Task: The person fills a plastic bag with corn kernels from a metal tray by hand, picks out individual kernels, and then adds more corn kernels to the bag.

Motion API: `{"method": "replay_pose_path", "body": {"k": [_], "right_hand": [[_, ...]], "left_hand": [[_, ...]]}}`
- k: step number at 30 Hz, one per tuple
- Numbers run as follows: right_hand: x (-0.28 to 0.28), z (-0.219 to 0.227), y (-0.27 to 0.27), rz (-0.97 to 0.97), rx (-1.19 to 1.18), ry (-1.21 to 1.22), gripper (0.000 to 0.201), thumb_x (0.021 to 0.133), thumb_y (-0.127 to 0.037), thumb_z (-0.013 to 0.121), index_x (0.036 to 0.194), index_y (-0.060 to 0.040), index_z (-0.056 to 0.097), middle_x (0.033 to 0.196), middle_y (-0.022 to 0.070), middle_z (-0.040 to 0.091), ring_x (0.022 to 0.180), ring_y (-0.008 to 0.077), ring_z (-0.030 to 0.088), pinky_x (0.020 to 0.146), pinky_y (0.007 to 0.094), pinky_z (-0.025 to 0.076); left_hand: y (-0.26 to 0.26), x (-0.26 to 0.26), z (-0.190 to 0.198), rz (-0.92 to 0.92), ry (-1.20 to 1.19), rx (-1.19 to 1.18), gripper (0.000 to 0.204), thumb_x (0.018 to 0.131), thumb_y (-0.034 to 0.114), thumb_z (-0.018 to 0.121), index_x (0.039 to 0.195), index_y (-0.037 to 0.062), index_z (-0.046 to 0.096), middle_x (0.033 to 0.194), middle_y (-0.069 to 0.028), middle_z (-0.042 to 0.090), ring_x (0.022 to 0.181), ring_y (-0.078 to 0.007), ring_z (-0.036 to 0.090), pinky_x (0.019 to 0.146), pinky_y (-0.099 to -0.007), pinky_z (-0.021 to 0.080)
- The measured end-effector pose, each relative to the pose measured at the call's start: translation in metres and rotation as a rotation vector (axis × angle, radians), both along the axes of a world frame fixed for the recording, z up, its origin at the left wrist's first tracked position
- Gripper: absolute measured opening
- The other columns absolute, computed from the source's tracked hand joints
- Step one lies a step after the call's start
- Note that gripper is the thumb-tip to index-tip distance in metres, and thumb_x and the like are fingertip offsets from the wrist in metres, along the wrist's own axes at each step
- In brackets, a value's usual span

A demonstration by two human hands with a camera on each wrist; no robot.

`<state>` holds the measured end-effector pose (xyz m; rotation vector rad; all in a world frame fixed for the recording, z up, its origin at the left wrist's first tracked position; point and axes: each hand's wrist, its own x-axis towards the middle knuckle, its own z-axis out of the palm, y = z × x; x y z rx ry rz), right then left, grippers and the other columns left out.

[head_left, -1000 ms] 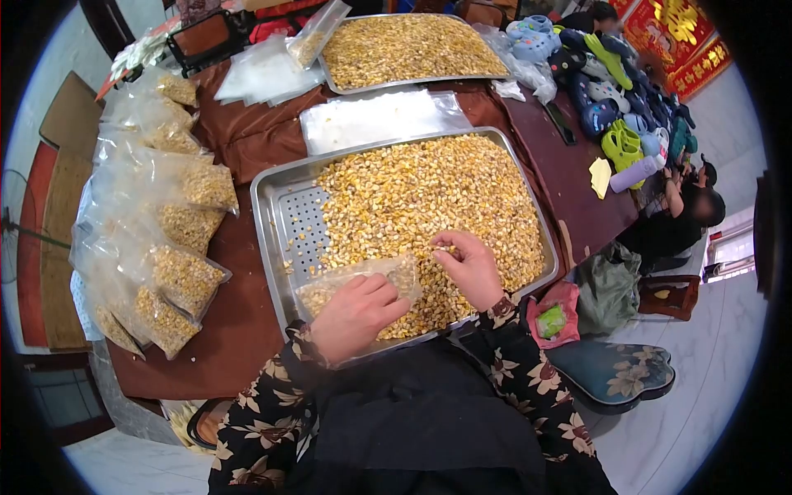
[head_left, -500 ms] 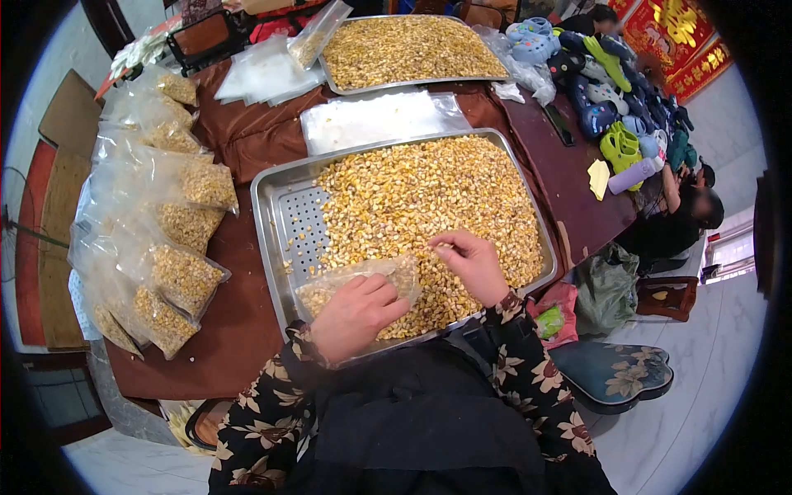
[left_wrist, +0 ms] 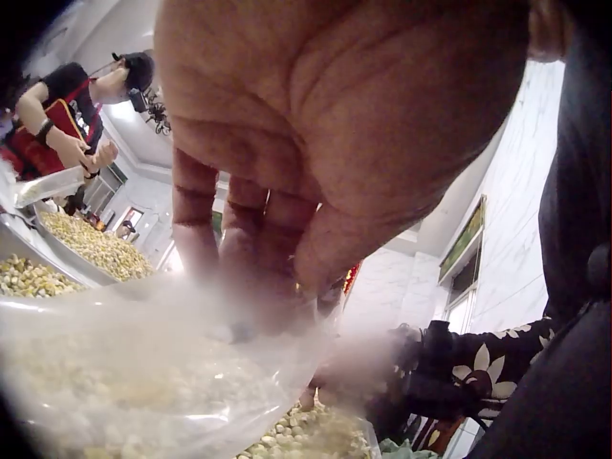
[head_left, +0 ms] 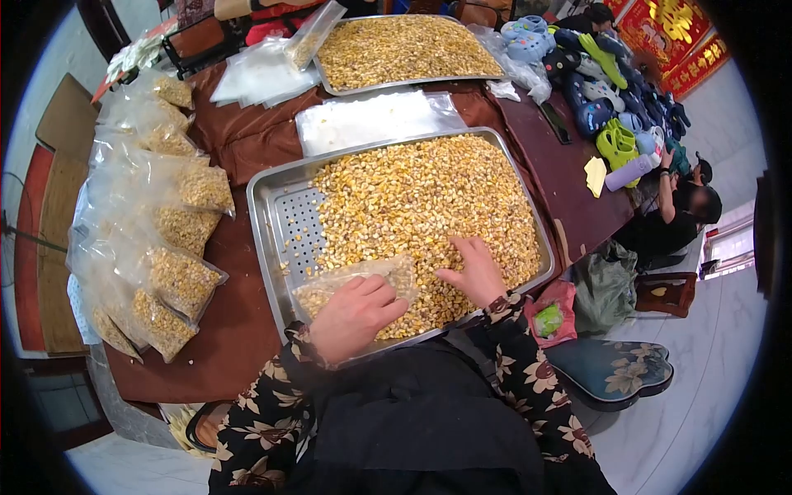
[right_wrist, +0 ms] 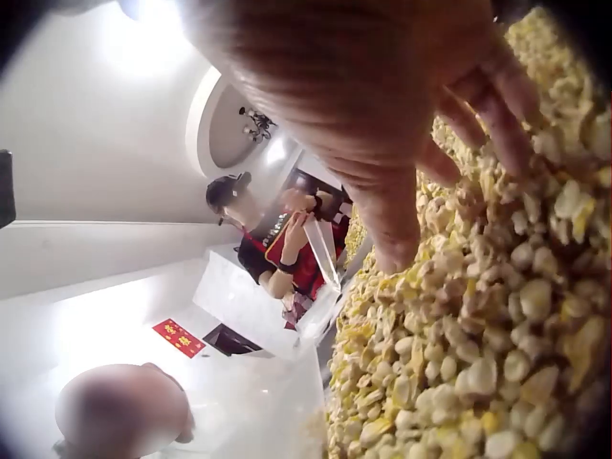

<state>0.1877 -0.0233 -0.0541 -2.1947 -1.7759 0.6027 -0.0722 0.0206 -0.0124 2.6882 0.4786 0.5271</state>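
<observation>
The left hand (head_left: 356, 318) grips the edge of a clear plastic bag (head_left: 330, 285) of kernels, which lies over the near left part of a perforated metal tray (head_left: 262, 239). In the left wrist view the fingers (left_wrist: 258, 239) reach down to the blurred bag (left_wrist: 143, 373). Over the heap of yellow kernels (head_left: 429, 198), the right hand (head_left: 478, 276) has thumb and fingers spread apart. The right wrist view shows its fingertips among or just over the kernels (right_wrist: 478, 335), holding nothing visible.
Filled bags (head_left: 181, 280) line the left side. Flat empty bags (head_left: 379, 120) and a second kernel tray (head_left: 412, 51) lie beyond. Clogs (head_left: 594, 115), a purple bottle (head_left: 629, 173) and a phone (head_left: 554, 124) are at the right. Another person (right_wrist: 277, 249) stands across.
The right hand has gone from pinched fingertips to spread fingers and lowered onto the kernels, slightly right of before. The left hand keeps its place on the bag.
</observation>
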Motion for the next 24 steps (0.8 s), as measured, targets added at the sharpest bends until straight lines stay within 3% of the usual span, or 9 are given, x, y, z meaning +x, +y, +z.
{"method": "replay_pose_path", "body": {"k": [5, 7, 14, 18, 21, 24], "right_hand": [[-0.004, -0.02, 0.003, -0.006, 0.125, 0.085, 0.042, 0.079, -0.017, 0.071, 0.117, -0.0063, 0.058, 0.107, 0.0173, 0.057, 0.096, 0.0354, 0.059, 0.081, 0.0421, 0.049], [-0.003, -0.023, 0.005, -0.082, 0.215, 0.251, 0.028, 0.081, -0.008, 0.066, 0.109, -0.0043, 0.062, 0.098, 0.0165, 0.061, 0.091, 0.0332, 0.061, 0.078, 0.0395, 0.049], [-0.014, 0.005, 0.01, -0.14, 0.214, 0.356, 0.022, 0.081, -0.007, 0.066, 0.103, -0.0033, 0.064, 0.095, 0.0142, 0.064, 0.079, 0.0246, 0.063, 0.07, 0.0332, 0.05], [-0.038, 0.03, 0.011, -0.035, 0.201, 0.459, 0.024, 0.081, -0.006, 0.066, 0.104, -0.0035, 0.064, 0.093, 0.012, 0.063, 0.075, 0.0207, 0.062, 0.068, 0.0314, 0.049], [-0.05, 0.04, 0.008, 0.222, 0.177, 0.508, 0.027, 0.083, -0.009, 0.066, 0.109, -0.0059, 0.065, 0.092, 0.0113, 0.062, 0.07, 0.0203, 0.059, 0.065, 0.031, 0.048], [-0.055, 0.051, 0.008, 0.222, 0.081, 0.554, 0.027, 0.084, -0.011, 0.066, 0.111, -0.006, 0.065, 0.094, 0.0122, 0.063, 0.071, 0.0208, 0.059, 0.065, 0.0309, 0.048]], "left_hand": [[0.001, -0.002, -0.001, 0.002, 0.009, -0.004, 0.023, 0.075, 0.008, 0.055, 0.098, 0.0091, 0.058, 0.086, -0.004, 0.053, 0.088, -0.022, 0.053, 0.076, -0.0333, 0.044], [0.002, -0.003, -0.002, -0.004, 0.013, -0.012, 0.023, 0.075, 0.007, 0.056, 0.098, 0.0088, 0.058, 0.087, -0.004, 0.054, 0.088, -0.0221, 0.053, 0.076, -0.0333, 0.044], [0.002, -0.001, -0.001, -0.005, 0.022, -0.011, 0.023, 0.075, 0.008, 0.056, 0.098, 0.0088, 0.058, 0.087, -0.0039, 0.054, 0.088, -0.022, 0.053, 0.076, -0.0333, 0.044], [0.001, 0.0, -0.001, 0.001, 0.012, -0.015, 0.022, 0.076, 0.008, 0.055, 0.098, 0.009, 0.058, 0.087, -0.0039, 0.054, 0.089, -0.0219, 0.053, 0.076, -0.0335, 0.044], [0.001, 0.0, -0.002, 0.006, 0.006, -0.011, 0.022, 0.076, 0.008, 0.055, 0.098, 0.0091, 0.058, 0.087, -0.004, 0.054, 0.089, -0.0219, 0.053, 0.076, -0.0338, 0.044], [0.002, -0.001, -0.002, 0.008, -0.012, -0.007, 0.022, 0.075, 0.009, 0.055, 0.097, 0.0092, 0.058, 0.087, -0.0042, 0.054, 0.089, -0.022, 0.054, 0.077, -0.034, 0.045]]}}
